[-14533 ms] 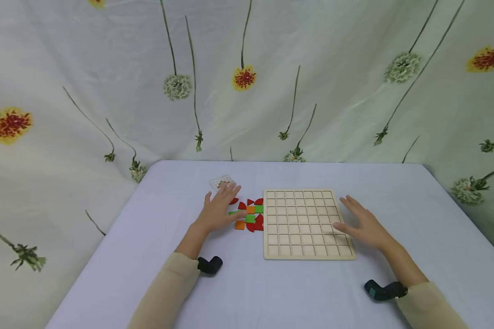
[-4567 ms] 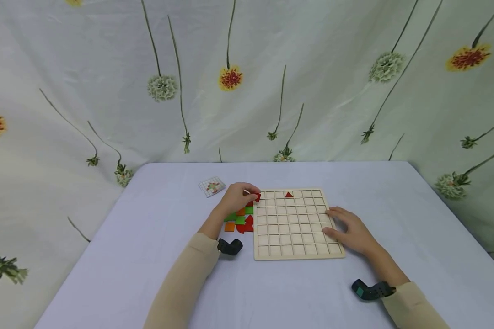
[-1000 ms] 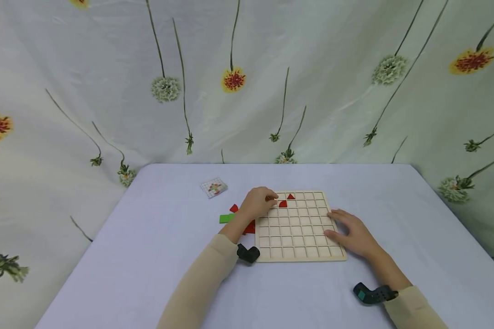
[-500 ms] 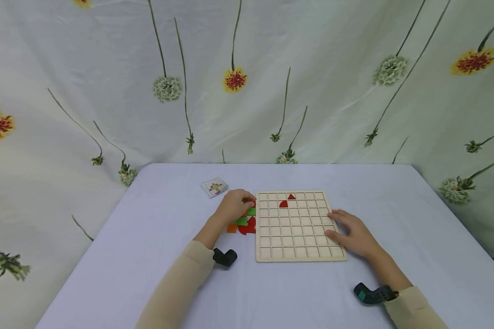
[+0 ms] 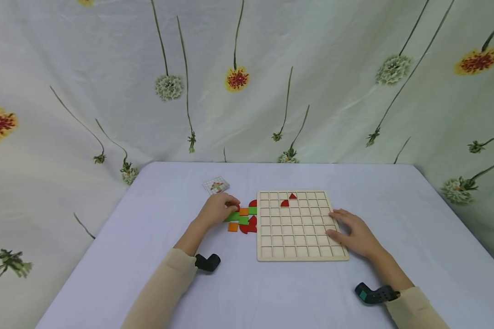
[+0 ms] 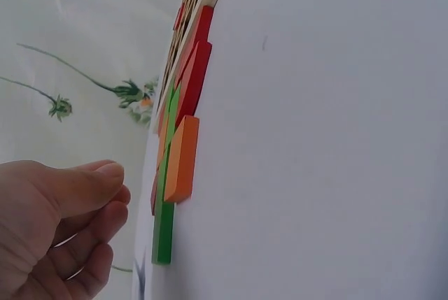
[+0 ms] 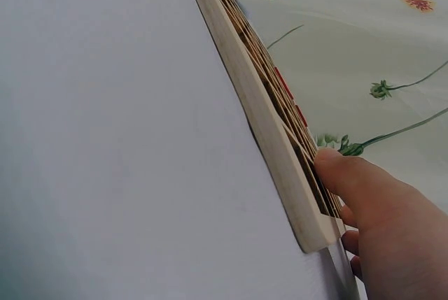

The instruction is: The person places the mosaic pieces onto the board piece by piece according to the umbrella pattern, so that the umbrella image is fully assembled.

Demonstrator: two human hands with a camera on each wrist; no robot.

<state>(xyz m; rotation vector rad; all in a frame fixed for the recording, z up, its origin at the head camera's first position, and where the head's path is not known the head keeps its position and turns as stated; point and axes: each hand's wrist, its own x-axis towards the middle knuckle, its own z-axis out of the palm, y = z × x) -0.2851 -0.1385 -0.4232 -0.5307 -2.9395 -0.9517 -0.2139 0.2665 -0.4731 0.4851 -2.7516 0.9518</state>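
Observation:
In the head view my left hand (image 5: pixel 216 209) hovers over the pile of flat coloured pieces, fingers bent, beside a rounded red piece (image 5: pixel 237 208). The left wrist view shows the thumb over the index finger, above the pieces; any gap or anything between them is hidden. Green pieces (image 6: pixel 163 233), orange squares (image 5: pixel 233 227) and red pieces (image 5: pixel 252 224) lie left of the wooden grid board (image 5: pixel 302 240). On that board sit a red triangle (image 5: pixel 292 196) and a red quarter circle (image 5: pixel 285 203). My right hand (image 5: pixel 356 233) rests at its right edge, thumb on the rim.
A small card (image 5: pixel 216 184) with a grid and a coloured pattern lies beyond the left hand. A white cloth covers the table (image 5: pixel 238 288). Behind it hangs a flower-printed curtain (image 5: pixel 333 91).
The red triangle and red quarter circle have gone from the pile onto the board. My left hand has drawn back left from the board to the pile; the right hand has stayed at the edge.

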